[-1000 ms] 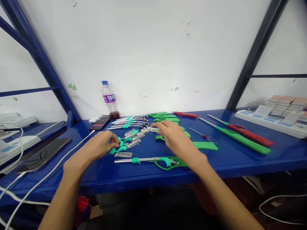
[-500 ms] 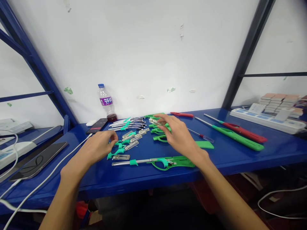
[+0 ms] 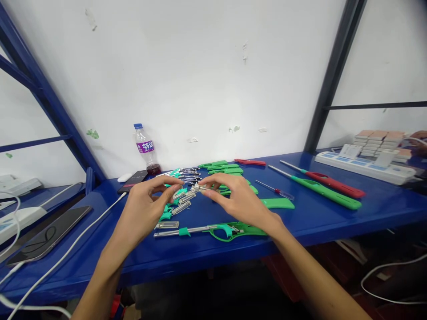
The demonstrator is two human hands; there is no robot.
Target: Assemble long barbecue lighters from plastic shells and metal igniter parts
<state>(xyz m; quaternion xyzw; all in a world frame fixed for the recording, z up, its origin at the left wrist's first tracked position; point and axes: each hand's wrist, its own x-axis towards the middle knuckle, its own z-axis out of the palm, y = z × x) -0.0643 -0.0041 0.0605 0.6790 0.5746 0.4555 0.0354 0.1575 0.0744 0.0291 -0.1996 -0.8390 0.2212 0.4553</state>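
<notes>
My right hand [image 3: 238, 195] pinches a small clear fuel tank [image 3: 199, 187] between thumb and fingers, above the middle of the table. Facing it, my left hand [image 3: 148, 198] has its thumb and index finger curled close together; what lies between them, if anything, I cannot make out. Below the hands lie several clear fuel tanks [image 3: 181, 208] and teal trigger pieces [image 3: 166, 216]. Nearest the front edge is an opened lighter [image 3: 245, 229], with a metal tube and teal trigger in its green half shell. More green shells [image 3: 220, 167] lie behind my right hand, partly hidden by it.
Metal lighter tubes with wires [image 3: 187, 173] lie at the back, near a drink bottle [image 3: 147, 153]. On the right are a screwdriver [image 3: 278, 192], a green lighter [image 3: 323, 192], a red lighter [image 3: 333, 183] and a power strip [image 3: 367, 166]. A phone [image 3: 50, 235] and white cable [image 3: 76, 238] lie left.
My right hand has moved left and lower with the clear fuel tank. My left hand has moved right toward it, so the fingertips of both hands are now close. The view has shifted slightly.
</notes>
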